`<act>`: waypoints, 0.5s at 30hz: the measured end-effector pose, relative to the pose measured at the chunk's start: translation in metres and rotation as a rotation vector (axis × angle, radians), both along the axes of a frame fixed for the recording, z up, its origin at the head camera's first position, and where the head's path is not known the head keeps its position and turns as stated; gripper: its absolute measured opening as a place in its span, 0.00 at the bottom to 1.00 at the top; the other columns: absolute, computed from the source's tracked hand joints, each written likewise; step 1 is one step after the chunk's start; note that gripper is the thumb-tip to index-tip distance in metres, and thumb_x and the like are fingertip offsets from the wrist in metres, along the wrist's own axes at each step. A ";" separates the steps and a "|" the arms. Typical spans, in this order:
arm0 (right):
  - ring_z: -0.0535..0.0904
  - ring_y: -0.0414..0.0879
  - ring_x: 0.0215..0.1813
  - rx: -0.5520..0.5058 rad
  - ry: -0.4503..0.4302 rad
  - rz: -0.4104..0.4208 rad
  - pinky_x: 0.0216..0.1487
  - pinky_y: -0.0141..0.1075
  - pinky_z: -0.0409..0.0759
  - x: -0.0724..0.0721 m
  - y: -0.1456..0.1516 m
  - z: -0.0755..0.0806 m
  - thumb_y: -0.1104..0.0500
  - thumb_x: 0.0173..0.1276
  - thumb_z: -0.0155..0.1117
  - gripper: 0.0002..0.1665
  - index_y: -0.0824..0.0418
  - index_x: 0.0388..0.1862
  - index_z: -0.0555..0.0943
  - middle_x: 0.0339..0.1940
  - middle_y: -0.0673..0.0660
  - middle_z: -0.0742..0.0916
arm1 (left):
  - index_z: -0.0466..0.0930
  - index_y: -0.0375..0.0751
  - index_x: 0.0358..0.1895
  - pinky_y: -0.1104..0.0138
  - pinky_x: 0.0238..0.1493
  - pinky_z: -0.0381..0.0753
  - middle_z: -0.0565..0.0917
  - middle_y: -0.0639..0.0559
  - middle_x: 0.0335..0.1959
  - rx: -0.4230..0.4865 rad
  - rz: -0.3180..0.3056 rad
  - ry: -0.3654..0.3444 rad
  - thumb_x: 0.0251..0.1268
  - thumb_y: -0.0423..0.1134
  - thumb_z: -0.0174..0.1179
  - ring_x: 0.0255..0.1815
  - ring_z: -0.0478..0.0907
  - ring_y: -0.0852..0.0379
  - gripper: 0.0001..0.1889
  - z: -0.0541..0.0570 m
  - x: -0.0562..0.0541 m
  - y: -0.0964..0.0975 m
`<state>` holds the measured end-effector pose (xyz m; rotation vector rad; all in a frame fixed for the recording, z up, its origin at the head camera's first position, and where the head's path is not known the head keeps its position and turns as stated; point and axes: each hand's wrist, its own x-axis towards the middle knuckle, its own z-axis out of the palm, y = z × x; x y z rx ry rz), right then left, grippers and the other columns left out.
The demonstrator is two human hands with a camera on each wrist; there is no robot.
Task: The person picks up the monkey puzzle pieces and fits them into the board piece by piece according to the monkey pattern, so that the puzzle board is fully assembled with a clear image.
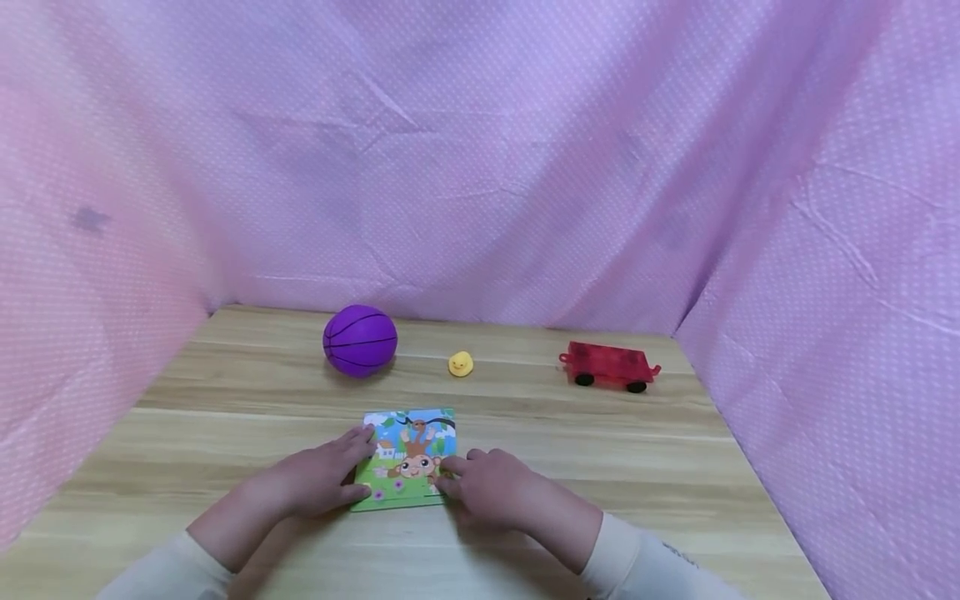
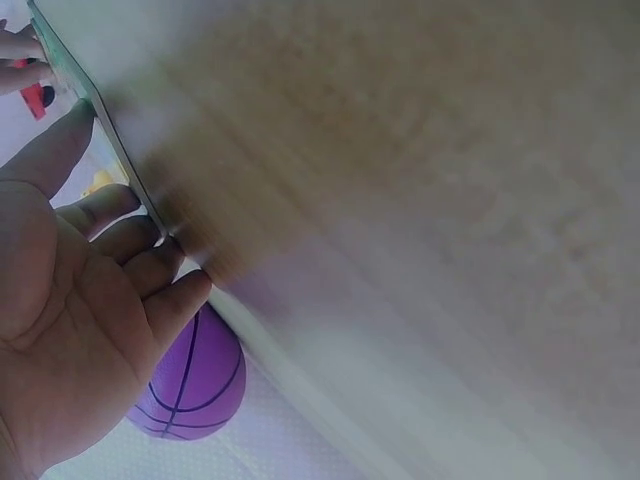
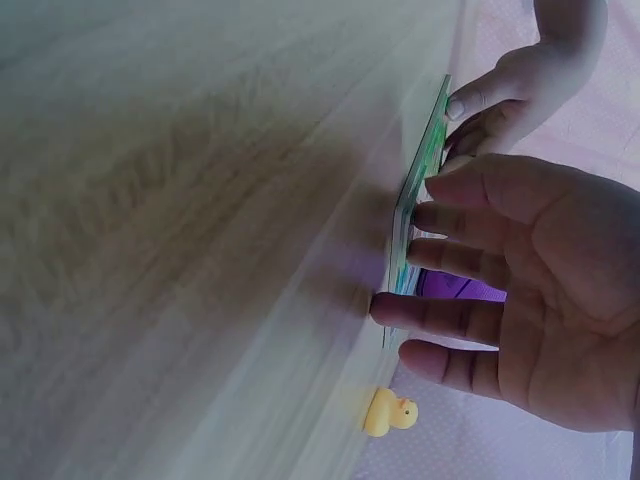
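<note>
A thin square picture board (image 1: 405,487) with a cartoon monkey hanging upside down lies flat on the wooden table. At its left edge rests my left hand (image 1: 322,477), thumb at the lower corner and fingertips higher up. My right hand (image 1: 495,490) touches the right side, its fingertips over the border of the picture. In the left wrist view the fingers (image 2: 125,235) of that hand are slightly bent along the board's edge. The right wrist view has the right hand's fingers (image 3: 455,318) nearly straight beside the board (image 3: 402,215). Neither hand curls round the board.
Behind the board sit a purple ball (image 1: 360,341) with black lines and a small yellow rubber duck (image 1: 461,364). A red toy wagon (image 1: 609,364) with black wheels stands at the back right. Pink dotted cloth (image 1: 480,167) hangs around the table (image 1: 675,467).
</note>
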<state>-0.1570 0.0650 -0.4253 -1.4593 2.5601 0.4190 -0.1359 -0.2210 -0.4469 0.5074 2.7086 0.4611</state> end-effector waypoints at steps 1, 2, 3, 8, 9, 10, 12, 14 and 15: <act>0.77 0.41 0.55 0.002 0.002 0.002 0.42 0.34 0.81 0.000 -0.001 -0.001 0.41 0.69 0.61 0.31 0.37 0.71 0.70 0.69 0.42 0.74 | 0.60 0.38 0.75 0.44 0.74 0.59 0.52 0.40 0.79 0.006 -0.001 -0.005 0.67 0.57 0.58 0.79 0.51 0.39 0.40 0.000 0.000 0.000; 0.77 0.41 0.54 0.001 0.005 0.006 0.41 0.33 0.81 0.000 -0.001 -0.001 0.41 0.69 0.61 0.31 0.37 0.71 0.70 0.69 0.42 0.74 | 0.60 0.38 0.75 0.44 0.74 0.59 0.52 0.40 0.79 0.006 0.004 -0.011 0.67 0.57 0.59 0.79 0.51 0.39 0.40 0.000 0.001 0.000; 0.77 0.41 0.53 0.000 0.009 0.007 0.41 0.33 0.80 0.001 -0.003 -0.001 0.41 0.68 0.61 0.31 0.37 0.70 0.71 0.69 0.42 0.74 | 0.60 0.38 0.75 0.43 0.74 0.59 0.52 0.40 0.79 0.005 0.008 -0.017 0.67 0.57 0.58 0.79 0.51 0.39 0.40 0.000 0.001 -0.001; 0.79 0.40 0.51 -0.020 0.060 0.004 0.36 0.31 0.77 0.005 -0.010 -0.001 0.42 0.67 0.62 0.29 0.41 0.67 0.74 0.64 0.43 0.77 | 0.59 0.39 0.75 0.44 0.74 0.60 0.51 0.41 0.80 -0.007 0.011 -0.011 0.68 0.57 0.58 0.79 0.50 0.39 0.40 0.001 0.001 -0.003; 0.79 0.40 0.50 -0.024 0.067 -0.003 0.36 0.31 0.77 0.005 -0.011 0.000 0.42 0.67 0.62 0.29 0.41 0.67 0.75 0.62 0.43 0.78 | 0.59 0.39 0.75 0.44 0.74 0.59 0.51 0.41 0.80 -0.009 0.006 -0.006 0.68 0.57 0.58 0.79 0.50 0.40 0.40 0.001 0.001 -0.003; 0.79 0.40 0.49 -0.028 0.067 -0.010 0.36 0.31 0.77 0.006 -0.011 0.000 0.42 0.67 0.62 0.28 0.42 0.66 0.75 0.61 0.43 0.78 | 0.59 0.38 0.75 0.44 0.74 0.59 0.51 0.41 0.80 -0.007 0.000 -0.002 0.68 0.57 0.58 0.79 0.50 0.39 0.39 0.001 0.000 -0.002; 0.79 0.40 0.48 -0.030 0.062 -0.019 0.37 0.31 0.77 0.007 -0.011 0.000 0.41 0.66 0.62 0.30 0.42 0.67 0.74 0.60 0.44 0.79 | 0.59 0.38 0.75 0.44 0.74 0.59 0.52 0.40 0.79 -0.001 -0.007 -0.006 0.68 0.57 0.58 0.79 0.50 0.39 0.39 0.002 0.000 -0.001; 0.79 0.41 0.52 -0.013 0.042 -0.035 0.41 0.33 0.78 0.007 -0.010 0.000 0.39 0.65 0.62 0.34 0.40 0.70 0.71 0.63 0.45 0.77 | 0.59 0.37 0.75 0.43 0.74 0.59 0.52 0.40 0.79 0.005 -0.009 -0.012 0.68 0.57 0.58 0.79 0.50 0.38 0.40 0.002 0.000 0.000; 0.78 0.41 0.54 0.001 0.032 -0.042 0.43 0.34 0.79 0.008 -0.010 0.000 0.36 0.65 0.62 0.36 0.39 0.71 0.69 0.65 0.45 0.76 | 0.60 0.37 0.75 0.43 0.73 0.60 0.52 0.39 0.79 0.008 -0.010 -0.015 0.68 0.57 0.58 0.79 0.50 0.38 0.40 0.003 0.001 0.000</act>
